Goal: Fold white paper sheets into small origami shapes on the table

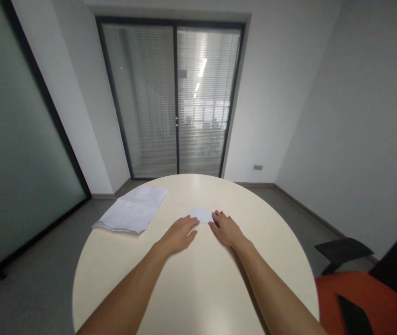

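A small, pale piece of folded paper lies flat near the middle of the round table. At its left edge rests my left hand, palm down, with the fingers stretched out and the thumb apart. My right hand lies on the opposite side, its fingers extended over the right edge of the paper. Neither hand grips it; the fingertips hide parts of both edges. Off to the left, a larger stack of creased white sheets lies near the table's rim, untouched.
An office chair with an orange seat and black armrests stands at the right, close to the table. Glass doors with blinds are beyond the far edge. A frosted glass panel stands at the left, and a white wall at the right.
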The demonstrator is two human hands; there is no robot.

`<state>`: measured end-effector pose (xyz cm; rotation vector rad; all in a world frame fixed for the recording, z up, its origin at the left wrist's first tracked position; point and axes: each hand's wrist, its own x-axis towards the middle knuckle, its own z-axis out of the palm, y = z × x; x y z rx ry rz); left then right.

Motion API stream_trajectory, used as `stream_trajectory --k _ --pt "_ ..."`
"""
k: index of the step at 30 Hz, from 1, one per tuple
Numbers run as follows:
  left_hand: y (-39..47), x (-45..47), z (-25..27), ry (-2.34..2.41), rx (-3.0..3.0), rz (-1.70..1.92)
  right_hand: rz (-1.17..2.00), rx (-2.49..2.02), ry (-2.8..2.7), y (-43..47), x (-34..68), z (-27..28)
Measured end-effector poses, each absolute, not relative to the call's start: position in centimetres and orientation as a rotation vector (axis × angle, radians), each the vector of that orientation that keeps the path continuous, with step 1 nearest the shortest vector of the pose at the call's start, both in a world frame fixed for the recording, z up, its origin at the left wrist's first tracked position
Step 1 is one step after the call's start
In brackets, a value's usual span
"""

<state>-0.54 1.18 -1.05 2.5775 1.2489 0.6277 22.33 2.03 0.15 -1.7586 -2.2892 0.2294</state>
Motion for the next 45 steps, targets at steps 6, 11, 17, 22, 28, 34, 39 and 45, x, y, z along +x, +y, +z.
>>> stream_trajectory --k 6,11,17,22,28,34,39,45 --pt "1.3 -0.6 -0.5 1.424 2.509 0.679 0.232 -1.697 -2.256 1.6 22.3 1.3" --pt "1.3 -0.6 -0.2 1.523 2.49 0.67 0.226 -1.765 -2.177 1.3 22.1 1.9" --pt "1.2 -0.6 0.0 1.597 2.485 0.658 0.202 -1.776 -2.168 1.2 22.0 2.1" --pt "1.0 -0.5 0.3 1.617 2.506 0.662 0.198 -1.78 -2.156 1.3 22.0 1.8" --pt "0.9 -0.3 0.7 1.659 2.49 0.607 0.217 -1.75 -2.157 1.4 22.0 1.7" --pt "1.0 -0.3 0.6 1.668 2.512 0.621 0.213 -1.727 -2.165 1.2 21.8 2.0" --pt "1.1 -0.3 0.4 1.677 2.509 0.655 0.208 -1.718 -2.136 1.6 22.0 1.4" --pt "1.1 -0.3 0.5 1.694 2.488 0.667 0.211 -1.67 -2.109 2.2 22.3 0.8"
